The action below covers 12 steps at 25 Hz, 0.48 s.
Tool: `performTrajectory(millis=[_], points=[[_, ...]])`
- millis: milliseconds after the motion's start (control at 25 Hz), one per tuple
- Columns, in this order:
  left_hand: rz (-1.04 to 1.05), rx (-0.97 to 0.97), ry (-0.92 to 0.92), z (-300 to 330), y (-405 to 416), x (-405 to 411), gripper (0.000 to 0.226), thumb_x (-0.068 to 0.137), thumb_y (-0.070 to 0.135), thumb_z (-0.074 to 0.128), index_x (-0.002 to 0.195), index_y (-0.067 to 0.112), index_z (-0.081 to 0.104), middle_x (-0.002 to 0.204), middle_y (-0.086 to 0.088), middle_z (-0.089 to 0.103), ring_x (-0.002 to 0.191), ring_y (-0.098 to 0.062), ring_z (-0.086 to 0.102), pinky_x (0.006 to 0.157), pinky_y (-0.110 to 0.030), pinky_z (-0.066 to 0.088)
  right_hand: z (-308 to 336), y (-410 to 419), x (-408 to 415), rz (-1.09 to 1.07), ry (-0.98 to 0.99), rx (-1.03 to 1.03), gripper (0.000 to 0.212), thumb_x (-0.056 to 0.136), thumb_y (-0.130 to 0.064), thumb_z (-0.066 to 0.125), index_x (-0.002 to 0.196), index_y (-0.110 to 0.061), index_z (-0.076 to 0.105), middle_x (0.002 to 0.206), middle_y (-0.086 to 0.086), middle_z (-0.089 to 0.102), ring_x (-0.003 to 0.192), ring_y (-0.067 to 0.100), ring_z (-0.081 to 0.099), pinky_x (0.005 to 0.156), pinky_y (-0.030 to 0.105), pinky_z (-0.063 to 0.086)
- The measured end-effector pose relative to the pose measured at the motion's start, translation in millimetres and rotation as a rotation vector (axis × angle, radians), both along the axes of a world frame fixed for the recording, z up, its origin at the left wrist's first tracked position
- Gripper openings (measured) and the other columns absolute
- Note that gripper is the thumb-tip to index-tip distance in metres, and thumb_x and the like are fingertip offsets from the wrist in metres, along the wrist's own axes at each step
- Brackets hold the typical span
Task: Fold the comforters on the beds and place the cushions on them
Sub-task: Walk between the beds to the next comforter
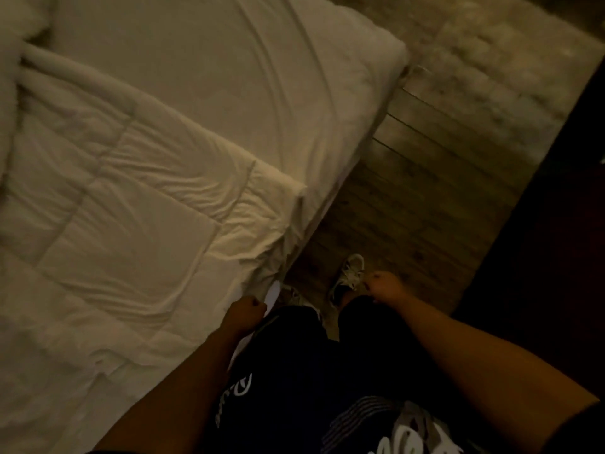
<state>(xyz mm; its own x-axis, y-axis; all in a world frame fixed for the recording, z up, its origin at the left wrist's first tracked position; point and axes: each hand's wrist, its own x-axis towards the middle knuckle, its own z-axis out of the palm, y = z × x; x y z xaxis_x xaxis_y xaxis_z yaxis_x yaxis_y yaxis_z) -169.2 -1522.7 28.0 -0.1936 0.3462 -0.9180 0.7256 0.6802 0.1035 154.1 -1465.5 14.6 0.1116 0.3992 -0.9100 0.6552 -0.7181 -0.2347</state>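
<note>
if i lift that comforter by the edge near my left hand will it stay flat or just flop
Probably flop: the comforter lies in soft wrinkles and its edge droops over the bed side near the left hand. The puffy quilted panels suggest it is bulky but fairly light. Its cloth would likely drag and bunch on the sheet rather than slide cleanly.

light: dim, warm yellow | shadow: right edge nearly black | blur: soft throughout | distortion: wide-angle bend at edges

left hand (245, 312) gripping comforter (131, 204) edge
</note>
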Motion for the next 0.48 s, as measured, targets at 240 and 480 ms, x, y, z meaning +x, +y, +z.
performTrajectory(millis=[240, 480], points=[[-0.102, 0.014, 0.055, 10, 96, 71, 0.036, 0.096, 0.033, 0.052, 0.112, 0.002, 0.063, 0.108, -0.017, 0.07, 0.101, -0.034, 0.068, 0.084, -0.037, 0.054, 9, 17, 86, -0.259, 0.069, -0.105, 0.025, 0.098, -0.017, 0.048, 0.074, -0.017, 0.054, 0.073, 0.003, 0.056, 0.063, 0.018, 0.056, 0.063, 0.03, 0.049], [0.044, -0.056, 0.035, 23, 171, 116, 0.029, 0.097, 0.023, 0.05, 0.104, -0.003, 0.061, 0.096, -0.023, 0.07, 0.076, -0.033, 0.066, 0.065, -0.033, 0.049, 13, 88, 145, -0.239, 0.113, -0.129, 0.032, 0.101, -0.015, 0.039, 0.07, -0.017, 0.048, 0.077, 0.01, 0.056, 0.061, 0.021, 0.053, 0.057, 0.025, 0.04]])
